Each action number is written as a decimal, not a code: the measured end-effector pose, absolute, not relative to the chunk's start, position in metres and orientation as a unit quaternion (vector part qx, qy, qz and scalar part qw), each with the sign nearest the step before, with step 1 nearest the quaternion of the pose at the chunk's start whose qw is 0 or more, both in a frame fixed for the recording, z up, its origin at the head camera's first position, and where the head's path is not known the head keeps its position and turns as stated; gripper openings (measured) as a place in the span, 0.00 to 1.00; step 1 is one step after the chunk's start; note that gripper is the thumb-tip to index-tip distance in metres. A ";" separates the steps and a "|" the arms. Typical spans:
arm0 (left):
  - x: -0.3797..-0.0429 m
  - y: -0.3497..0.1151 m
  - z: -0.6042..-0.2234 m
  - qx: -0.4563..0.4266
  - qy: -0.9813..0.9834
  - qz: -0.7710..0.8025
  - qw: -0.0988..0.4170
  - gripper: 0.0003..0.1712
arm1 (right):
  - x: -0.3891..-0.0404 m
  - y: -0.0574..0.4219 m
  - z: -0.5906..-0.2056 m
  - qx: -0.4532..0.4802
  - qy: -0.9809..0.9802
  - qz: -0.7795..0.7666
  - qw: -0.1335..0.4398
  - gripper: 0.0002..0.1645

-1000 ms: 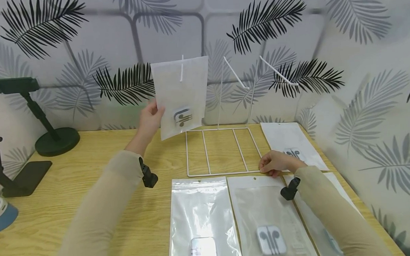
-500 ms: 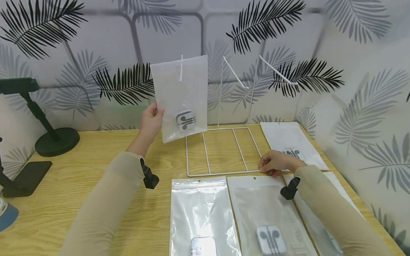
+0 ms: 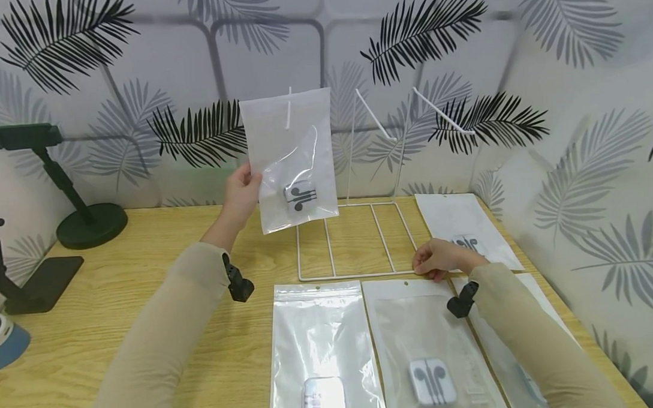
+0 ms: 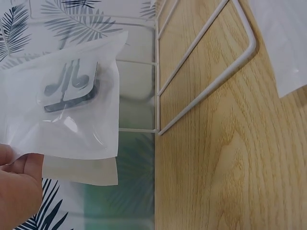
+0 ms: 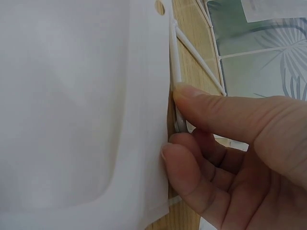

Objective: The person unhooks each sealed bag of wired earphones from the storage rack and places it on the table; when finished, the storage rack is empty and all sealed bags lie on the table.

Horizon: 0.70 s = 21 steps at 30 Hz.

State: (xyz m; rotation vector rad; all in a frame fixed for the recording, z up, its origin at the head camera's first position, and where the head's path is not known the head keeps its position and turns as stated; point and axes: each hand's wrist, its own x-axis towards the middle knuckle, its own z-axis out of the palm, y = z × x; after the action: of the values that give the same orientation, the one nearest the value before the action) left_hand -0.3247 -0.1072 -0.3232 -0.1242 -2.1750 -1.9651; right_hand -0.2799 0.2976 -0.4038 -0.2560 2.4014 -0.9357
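Note:
My left hand pinches the left edge of a white zip bag with a boxed pair of earphones inside. The bag hangs at the left prong of a white wire display rack, whose tip shows in front of the bag's top. Behind that bag, a second bag's beige lower edge shows in the left wrist view. My right hand grips the front right corner of the rack's base; thumb and fingers close round the wire in the right wrist view.
Flat on the table lie a shiny bag, a bag with earphones, a partly covered bag and another behind the right hand. Two more prongs jut forward. A green stand and dark holder stand left.
The bag in my left hand has tilted and its lower part has swung slightly down and toward the right, now catching light. My right hand stays on the rack's corner.

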 end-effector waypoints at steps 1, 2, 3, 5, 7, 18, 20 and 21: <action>-0.324 -0.107 -0.323 -0.042 -0.737 -0.667 0.103 0.19 | -0.280 0.297 -0.404 -0.093 0.892 -0.349 0.272 0.03; -0.324 -0.107 -0.323 -0.043 -0.736 -0.668 0.103 0.19 | -0.280 0.297 -0.404 -0.090 0.892 -0.349 0.273 0.03; -0.323 -0.107 -0.323 -0.043 -0.735 -0.669 0.100 0.19 | -0.279 0.297 -0.404 -0.088 0.892 -0.350 0.273 0.03; -0.322 -0.106 -0.323 -0.043 -0.735 -0.671 0.094 0.19 | -0.279 0.297 -0.404 -0.085 0.891 -0.351 0.274 0.03; -0.322 -0.107 -0.322 -0.042 -0.733 -0.673 0.088 0.19 | -0.279 0.297 -0.404 -0.085 0.890 -0.353 0.274 0.04; -0.315 -0.111 -0.321 -0.047 -0.726 -0.682 0.070 0.21 | -0.280 0.297 -0.404 -0.088 0.891 -0.350 0.275 0.04; -0.315 -0.111 -0.321 -0.047 -0.725 -0.683 0.070 0.21 | -0.280 0.297 -0.404 -0.087 0.891 -0.350 0.275 0.04; -0.314 -0.111 -0.321 -0.047 -0.724 -0.685 0.070 0.21 | -0.280 0.297 -0.404 -0.087 0.892 -0.349 0.275 0.04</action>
State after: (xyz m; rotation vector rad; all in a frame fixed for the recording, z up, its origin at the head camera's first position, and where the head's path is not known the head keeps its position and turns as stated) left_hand -0.3140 -0.1111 -0.3206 -0.1427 -2.1792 -2.0602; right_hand -0.2799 0.2969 -0.4037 -0.2330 2.3975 -0.9383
